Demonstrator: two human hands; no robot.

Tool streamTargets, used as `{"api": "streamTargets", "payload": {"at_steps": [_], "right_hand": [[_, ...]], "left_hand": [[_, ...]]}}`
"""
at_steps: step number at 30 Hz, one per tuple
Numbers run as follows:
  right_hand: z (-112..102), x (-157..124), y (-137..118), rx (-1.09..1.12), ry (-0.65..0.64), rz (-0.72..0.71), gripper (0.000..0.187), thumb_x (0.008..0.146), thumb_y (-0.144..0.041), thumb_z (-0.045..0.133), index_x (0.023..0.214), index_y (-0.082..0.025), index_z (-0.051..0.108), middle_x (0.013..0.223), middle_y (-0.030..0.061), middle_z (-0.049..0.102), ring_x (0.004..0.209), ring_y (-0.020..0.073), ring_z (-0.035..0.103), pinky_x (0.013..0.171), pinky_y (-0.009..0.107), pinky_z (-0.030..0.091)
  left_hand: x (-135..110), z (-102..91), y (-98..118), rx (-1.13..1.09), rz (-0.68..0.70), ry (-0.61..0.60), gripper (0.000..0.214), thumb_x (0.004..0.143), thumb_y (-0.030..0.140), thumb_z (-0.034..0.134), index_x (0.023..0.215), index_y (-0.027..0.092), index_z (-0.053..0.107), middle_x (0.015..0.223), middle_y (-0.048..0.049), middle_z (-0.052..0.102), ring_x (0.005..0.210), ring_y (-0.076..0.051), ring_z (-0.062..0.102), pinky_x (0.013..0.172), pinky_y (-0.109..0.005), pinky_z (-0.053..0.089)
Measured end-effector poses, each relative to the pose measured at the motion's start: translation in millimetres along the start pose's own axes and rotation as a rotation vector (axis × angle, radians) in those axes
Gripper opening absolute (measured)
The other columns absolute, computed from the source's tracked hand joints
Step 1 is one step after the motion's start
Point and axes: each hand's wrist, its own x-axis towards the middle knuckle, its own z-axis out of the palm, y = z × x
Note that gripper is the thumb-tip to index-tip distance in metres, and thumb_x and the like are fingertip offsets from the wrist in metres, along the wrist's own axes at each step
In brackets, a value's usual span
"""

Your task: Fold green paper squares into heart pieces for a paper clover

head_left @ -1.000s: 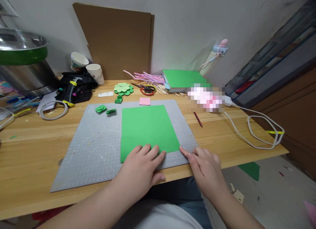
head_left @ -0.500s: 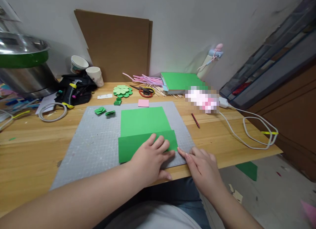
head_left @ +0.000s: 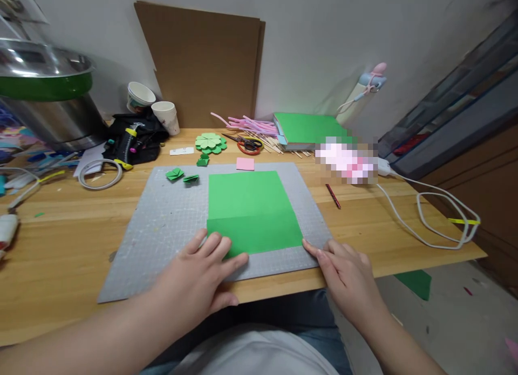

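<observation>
A green sheet of paper [head_left: 251, 194] lies on a grey cutting mat [head_left: 156, 224], with a crease across it and its near part folded over. My left hand [head_left: 204, 270] rests open on the folded part's lower left corner, fingers spread and hiding that corner. At the lower right corner of the paper, the index finger of my right hand [head_left: 343, 270] is stretched out and touches the edge. The thumb lies beside that finger, the others are bent, and nothing is held. Small folded green paper pieces [head_left: 175, 174] sit at the mat's far left.
Behind the mat are a pink paper square [head_left: 245, 164], scissors [head_left: 249, 144], layered green paper flowers [head_left: 210, 143], pink stems [head_left: 253, 125] and a green-covered book [head_left: 309, 128]. To the right lie a red pen [head_left: 333, 196] and a white cable [head_left: 429, 240]. The table's front edge [head_left: 279, 295] is close.
My left hand has slid leftward along the folded paper to its left corner. The right hand keeps its finger at the right corner. The whole view has shifted slightly.
</observation>
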Motion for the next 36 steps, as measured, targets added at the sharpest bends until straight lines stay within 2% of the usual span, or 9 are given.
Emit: {"api": "streamTargets", "payload": {"at_steps": [10, 15, 19, 21, 23, 25, 28, 31, 36], "right_hand": [[-3, 3, 2, 0.009, -0.025, -0.023, 0.042, 0.097, -0.036, 0.028, 0.117, -0.03, 0.064, 0.073, 0.0028, 0.055, 0.077, 0.0213, 0.054, 0.069, 0.035, 0.03], [-8, 15, -5, -0.005, 0.007, -0.048, 0.042, 0.096, -0.033, 0.03, 0.094, -0.026, 0.072, 0.072, 0.0025, 0.056, 0.077, 0.0204, 0.055, 0.072, 0.036, 0.029], [-14, 29, -17, -0.089, 0.011, -0.049, 0.043, 0.094, -0.031, 0.036, 0.065, -0.021, 0.066, 0.07, 0.0023, 0.057, 0.074, 0.0194, 0.055, 0.071, 0.035, 0.027], [-17, 38, -25, -0.156, 0.013, -0.048, 0.04, 0.092, -0.032, 0.041, 0.06, -0.02, 0.062, 0.07, 0.0027, 0.057, 0.075, 0.0201, 0.054, 0.07, 0.035, 0.025], [-18, 45, -34, -0.203, 0.029, -0.031, 0.032, 0.089, -0.034, 0.047, 0.063, -0.02, 0.06, 0.074, 0.0036, 0.057, 0.078, 0.0224, 0.054, 0.07, 0.036, 0.025], [-16, 49, -45, -0.192, 0.065, -0.015, 0.024, 0.085, -0.038, 0.053, 0.071, -0.02, 0.058, 0.08, 0.0047, 0.057, 0.082, 0.0248, 0.053, 0.07, 0.036, 0.026], [-4, 50, -61, -0.06, 0.1, -0.047, 0.023, 0.079, -0.041, 0.06, 0.084, -0.02, 0.05, 0.088, 0.0055, 0.055, 0.087, 0.0259, 0.051, 0.074, 0.036, 0.029], [12, 46, -69, 0.031, 0.091, -0.033, 0.025, 0.077, -0.037, 0.061, 0.086, -0.021, 0.044, 0.092, 0.0052, 0.052, 0.09, 0.0259, 0.049, 0.077, 0.038, 0.031], [22, 42, -53, 0.089, 0.022, 0.046, 0.02, 0.079, -0.031, 0.056, 0.083, -0.022, 0.038, 0.09, 0.0048, 0.048, 0.087, 0.0258, 0.047, 0.075, 0.038, 0.033]], "left_hand": [[-55, 2.6, -21, 0.076, -0.13, 0.031, 0.044, 0.081, 0.047, 0.059, 0.124, 0.038, 0.054, 0.1, -0.0062, 0.059, 0.097, -0.03, 0.051, 0.09, -0.047, 0.031], [-66, -4.4, -27, -0.004, -0.21, 0.035, 0.037, 0.082, 0.047, 0.059, 0.118, 0.041, 0.058, 0.087, -0.0029, 0.06, 0.079, -0.024, 0.054, 0.076, -0.039, 0.037], [-54, -12.2, -10, -0.101, -0.271, 0.032, 0.022, 0.086, 0.045, 0.052, 0.095, 0.033, 0.068, 0.078, -0.0023, 0.06, 0.075, -0.023, 0.054, 0.073, -0.04, 0.04], [-40, -9.7, 7, -0.187, -0.272, 0.106, 0.025, 0.09, 0.04, 0.047, 0.1, 0.028, 0.066, 0.094, -0.0048, 0.063, 0.087, -0.024, 0.056, 0.078, -0.041, 0.043], [-25, -1.7, 22, -0.247, -0.21, 0.169, 0.035, 0.09, 0.036, 0.049, 0.123, 0.023, 0.056, 0.123, -0.0076, 0.059, 0.108, -0.026, 0.053, 0.09, -0.043, 0.042], [-12, 9.0, 34, -0.265, -0.172, 0.158, 0.046, 0.089, 0.035, 0.052, 0.132, 0.019, 0.048, 0.134, -0.0086, 0.053, 0.115, -0.027, 0.051, 0.096, -0.043, 0.041], [-3, 22.2, 40, -0.259, -0.18, 0.12, 0.047, 0.088, 0.034, 0.054, 0.131, 0.017, 0.049, 0.134, -0.0088, 0.054, 0.116, -0.027, 0.051, 0.097, -0.045, 0.042], [-3, 28.4, 37, -0.245, -0.173, 0.126, 0.047, 0.088, 0.031, 0.054, 0.132, 0.017, 0.048, 0.135, -0.0073, 0.054, 0.116, -0.027, 0.052, 0.097, -0.046, 0.043], [-6, 31.7, 32, -0.218, -0.154, 0.144, 0.047, 0.088, 0.028, 0.053, 0.134, 0.021, 0.046, 0.136, -0.0036, 0.053, 0.117, -0.024, 0.052, 0.095, -0.044, 0.044]]}}
